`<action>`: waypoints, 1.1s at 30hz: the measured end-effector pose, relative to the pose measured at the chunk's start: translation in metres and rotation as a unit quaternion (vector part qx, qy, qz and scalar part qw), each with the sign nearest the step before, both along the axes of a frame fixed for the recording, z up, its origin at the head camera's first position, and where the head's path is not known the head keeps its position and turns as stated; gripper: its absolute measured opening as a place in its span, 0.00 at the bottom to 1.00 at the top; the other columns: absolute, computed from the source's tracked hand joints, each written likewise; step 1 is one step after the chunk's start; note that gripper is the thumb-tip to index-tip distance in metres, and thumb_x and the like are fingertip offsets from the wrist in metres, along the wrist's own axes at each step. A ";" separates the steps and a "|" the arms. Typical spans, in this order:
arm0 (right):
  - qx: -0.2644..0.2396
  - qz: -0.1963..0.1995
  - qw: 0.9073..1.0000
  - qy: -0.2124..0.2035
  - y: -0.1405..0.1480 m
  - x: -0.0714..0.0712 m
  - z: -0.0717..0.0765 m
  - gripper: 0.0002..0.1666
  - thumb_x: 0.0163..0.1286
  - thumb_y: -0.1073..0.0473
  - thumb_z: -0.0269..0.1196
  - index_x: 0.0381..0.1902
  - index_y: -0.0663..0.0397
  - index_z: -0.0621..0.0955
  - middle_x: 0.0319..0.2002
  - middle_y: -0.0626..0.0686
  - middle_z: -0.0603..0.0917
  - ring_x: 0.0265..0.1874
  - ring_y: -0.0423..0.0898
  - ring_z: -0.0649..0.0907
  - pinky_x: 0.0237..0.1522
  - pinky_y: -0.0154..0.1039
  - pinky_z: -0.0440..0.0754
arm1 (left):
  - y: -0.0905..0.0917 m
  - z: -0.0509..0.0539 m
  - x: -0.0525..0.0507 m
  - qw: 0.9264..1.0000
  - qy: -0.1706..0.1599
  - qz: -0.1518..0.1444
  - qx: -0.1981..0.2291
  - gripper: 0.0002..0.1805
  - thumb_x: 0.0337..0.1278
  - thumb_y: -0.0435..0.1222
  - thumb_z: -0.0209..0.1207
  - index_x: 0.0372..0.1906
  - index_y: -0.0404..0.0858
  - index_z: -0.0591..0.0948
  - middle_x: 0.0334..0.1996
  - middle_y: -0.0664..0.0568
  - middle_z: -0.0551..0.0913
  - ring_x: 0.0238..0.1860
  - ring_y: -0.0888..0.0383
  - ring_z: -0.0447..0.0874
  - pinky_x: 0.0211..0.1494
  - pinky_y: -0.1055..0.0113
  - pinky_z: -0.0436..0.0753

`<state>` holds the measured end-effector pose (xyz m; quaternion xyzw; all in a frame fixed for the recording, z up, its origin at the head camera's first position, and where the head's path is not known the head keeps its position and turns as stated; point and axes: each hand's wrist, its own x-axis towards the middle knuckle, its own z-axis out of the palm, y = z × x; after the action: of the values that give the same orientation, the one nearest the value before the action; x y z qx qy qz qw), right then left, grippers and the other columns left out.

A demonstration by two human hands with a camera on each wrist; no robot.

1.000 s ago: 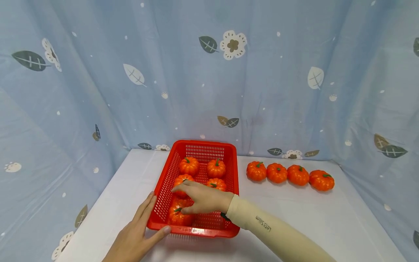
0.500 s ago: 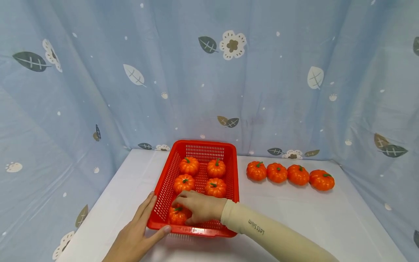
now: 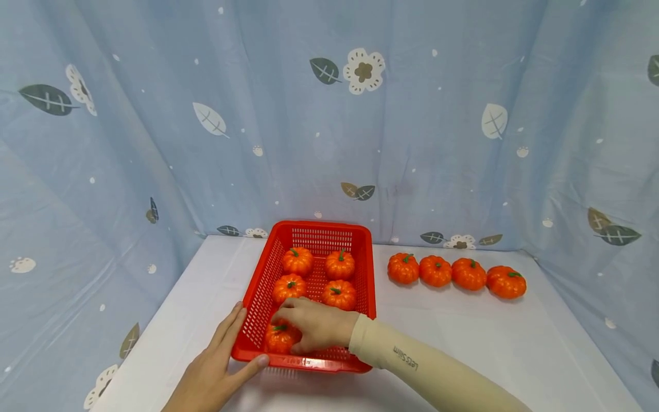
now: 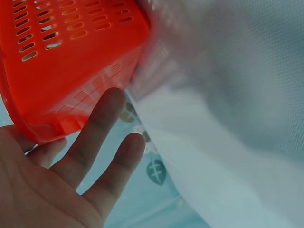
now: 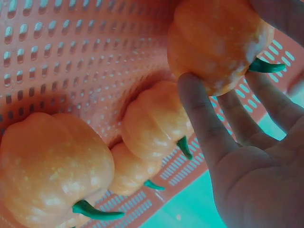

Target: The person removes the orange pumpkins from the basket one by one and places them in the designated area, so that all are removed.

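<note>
A red plastic basket (image 3: 366,252) holds several small orange pumpkins with green stems. Around the front-left pumpkin (image 3: 280,339) curl the fingers and thumb of my right hand (image 3: 319,325); it still sits low in the basket. The right wrist view shows that pumpkin (image 5: 216,42) between thumb and fingers, its stem poking out beside them. My left hand (image 3: 213,363) lies at the basket's near-left corner, fingers extended along the outer wall and thumb at the front rim. In the left wrist view, straight fingers of the left hand (image 4: 71,175) are beside the red wall.
Right of the basket, a row of several pumpkins (image 3: 435,272) stands on the white tabletop (image 3: 463,337). Other pumpkins in the basket include a back-left one (image 3: 297,262) and a back-right one (image 3: 340,265). A blue patterned curtain (image 3: 288,114) hangs behind and along the sides.
My right hand has lowered toward the basket's front and taken hold of the front-left pumpkin. Over the last half second it has barely moved. The left hand and basket stay put.
</note>
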<state>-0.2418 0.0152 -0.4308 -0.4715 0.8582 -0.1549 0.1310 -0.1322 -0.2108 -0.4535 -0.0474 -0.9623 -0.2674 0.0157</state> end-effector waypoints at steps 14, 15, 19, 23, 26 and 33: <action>-0.069 -0.023 0.997 -0.004 0.013 0.005 0.035 0.35 0.63 0.50 0.74 0.67 0.40 0.76 0.63 0.43 0.74 0.60 0.39 0.74 0.56 0.31 0.77 | 0.000 -0.003 0.000 1.000 -0.002 0.011 -0.001 0.54 0.56 0.71 0.57 0.82 0.58 0.50 0.80 0.61 0.50 0.62 0.42 0.77 0.49 0.38 0.82; -0.077 -0.023 0.997 0.000 0.014 0.006 0.037 0.35 0.63 0.50 0.74 0.67 0.40 0.76 0.63 0.43 0.74 0.60 0.39 0.74 0.56 0.30 0.77 | 0.000 -0.003 0.000 1.000 -0.003 0.012 -0.002 0.54 0.56 0.71 0.57 0.82 0.57 0.50 0.80 0.61 0.50 0.62 0.42 0.77 0.49 0.37 0.81; -0.099 -0.032 0.995 0.003 0.021 0.007 0.044 0.35 0.63 0.50 0.74 0.67 0.41 0.77 0.62 0.42 0.75 0.60 0.38 0.74 0.55 0.30 0.78 | 0.001 -0.003 0.000 1.000 -0.004 0.011 -0.003 0.54 0.56 0.71 0.58 0.83 0.57 0.49 0.80 0.60 0.49 0.63 0.41 0.77 0.50 0.37 0.81; -0.119 -0.044 0.992 -0.003 0.030 0.010 0.049 0.34 0.64 0.48 0.74 0.67 0.39 0.76 0.63 0.42 0.74 0.61 0.39 0.74 0.55 0.33 0.79 | 0.002 -0.003 -0.001 1.000 -0.001 0.008 -0.002 0.54 0.57 0.70 0.57 0.83 0.57 0.49 0.81 0.59 0.49 0.64 0.41 0.76 0.50 0.36 0.81; -0.140 -0.055 0.989 -0.002 0.037 0.014 0.052 0.34 0.64 0.48 0.73 0.67 0.37 0.76 0.64 0.41 0.74 0.60 0.39 0.75 0.55 0.34 0.79 | 0.002 -0.004 -0.002 1.000 -0.005 0.010 -0.001 0.54 0.57 0.71 0.57 0.83 0.58 0.48 0.81 0.59 0.49 0.64 0.41 0.75 0.51 0.36 0.80; -0.224 -0.073 0.972 0.012 0.052 0.021 0.052 0.36 0.63 0.50 0.74 0.68 0.40 0.75 0.66 0.41 0.73 0.63 0.38 0.74 0.58 0.37 0.78 | 0.001 -0.004 -0.001 1.000 -0.018 0.018 0.002 0.55 0.56 0.72 0.57 0.83 0.58 0.48 0.81 0.57 0.49 0.64 0.40 0.75 0.52 0.36 0.80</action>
<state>-0.2205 0.0676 -0.3792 -0.4263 0.8356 -0.3465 0.0004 -0.1333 -0.2094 -0.4574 -0.0253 -0.9626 -0.2698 0.0029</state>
